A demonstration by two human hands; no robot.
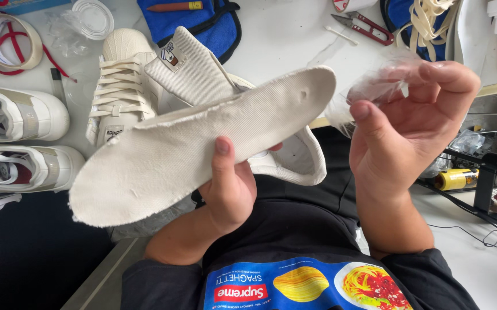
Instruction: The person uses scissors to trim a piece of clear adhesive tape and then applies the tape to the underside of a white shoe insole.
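My left hand (231,186) grips a cream insole (196,140), held flat with its underside toward me, thumb pressed on its near edge. Behind the insole lies a white shoe (294,155) with its tongue (194,69) sticking up. My right hand (406,129) is raised to the right of the insole's toe end, its fingers pinching a crumpled piece of clear plastic film (374,86).
A laced white sneaker (119,86) stands on the white table (283,34). Two more white sneakers (18,138) lie at the left. Red-handled snips (366,26), a blue cloth bag (202,23), a tape roll (7,40) and cream laces (426,23) sit at the back.
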